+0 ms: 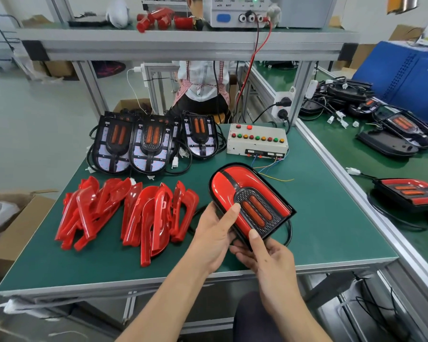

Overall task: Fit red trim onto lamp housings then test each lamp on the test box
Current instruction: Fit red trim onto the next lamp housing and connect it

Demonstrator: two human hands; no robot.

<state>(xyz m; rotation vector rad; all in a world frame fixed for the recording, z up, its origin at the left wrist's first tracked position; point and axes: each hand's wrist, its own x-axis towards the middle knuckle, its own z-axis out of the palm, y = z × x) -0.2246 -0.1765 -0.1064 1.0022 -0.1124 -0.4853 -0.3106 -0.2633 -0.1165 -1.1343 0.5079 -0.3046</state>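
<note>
I have both hands on one lamp (pixel 251 202), held just above the green counter (pixel 331 230) near its front edge. My left hand (pixel 214 239) grips the lamp's left side, thumb laid across the red trim; my right hand (pixel 262 253) holds the bottom end, thumb pressed on the trim's lower edge and fingers curled beneath. Both grips are closed around the lamp. Its black cable (pixel 288 233) loops out on the right.

This lamp already wears its red trim, which looks seated around the black grille and the two amber bars, so I judge the fitting step on this unit done or nearly done; I cannot tell whether every edge has clicked home. It is not plugged into the test box (pixel 257 141), which sits just behind it with coloured buttons and loose wires trailing forward, so testing is left.

Three bare lamp housings (pixel 148 144) stand at the back left, still without trim. In front of them lies a loose pile of red trim pieces (pixel 124 213), plenty for those. On the neighbouring counter to the right one trimmed lamp (pixel 410 191) lies alone; further back are more dark housings tangled in cables.

A cardboard box (pixel 13 223) at the left edge holds something white that I cannot make out.
</note>
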